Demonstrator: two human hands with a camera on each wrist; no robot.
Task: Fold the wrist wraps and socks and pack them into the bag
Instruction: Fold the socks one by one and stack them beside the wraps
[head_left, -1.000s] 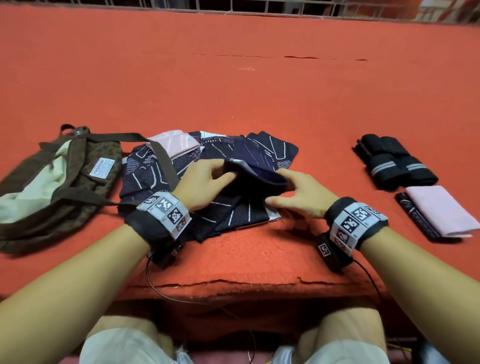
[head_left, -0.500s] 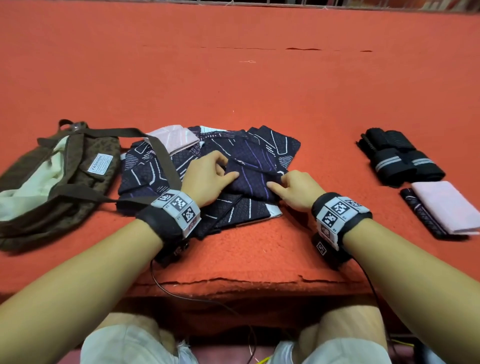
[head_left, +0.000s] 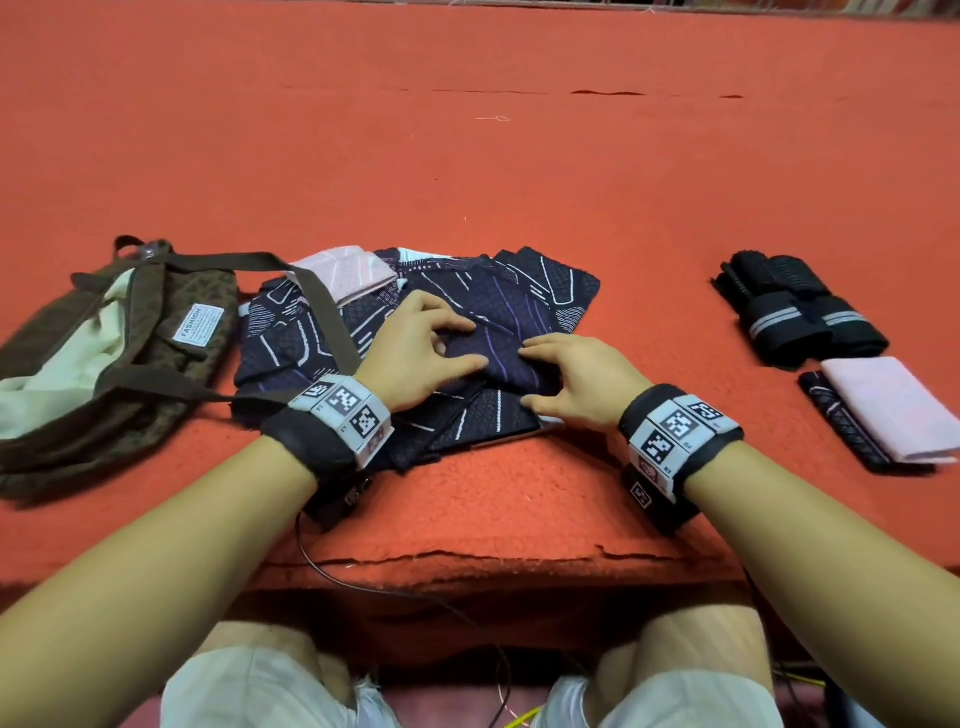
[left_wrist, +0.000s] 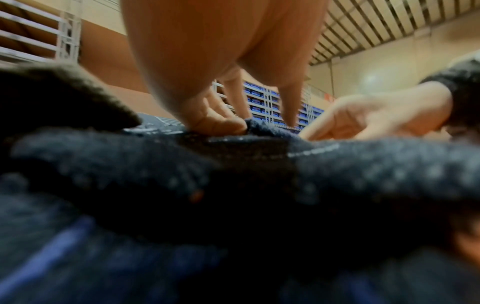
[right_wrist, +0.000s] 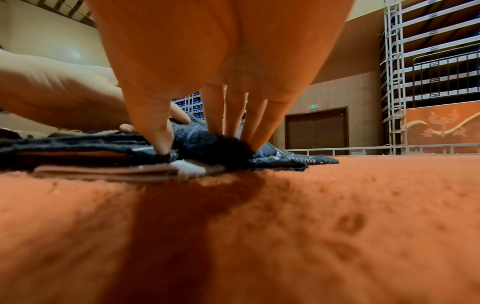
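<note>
Folded sock (head_left: 511, 353) under left hand (head_left: 421, 358) and right hand (head_left: 574, 382) fingertips.

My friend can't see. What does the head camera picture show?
Both hands, left hand and right hand, press a folded dark sock onto a sock pile on orange carpet. An open brown bag lies left, rolled wrist wraps right.

Bare forearms; black wrist bands (head_left: 675, 441) carried white square-code tags, thin black cable (head_left: 311, 551) trailing; pale frayed shorts (head_left: 249, 691).
</note>
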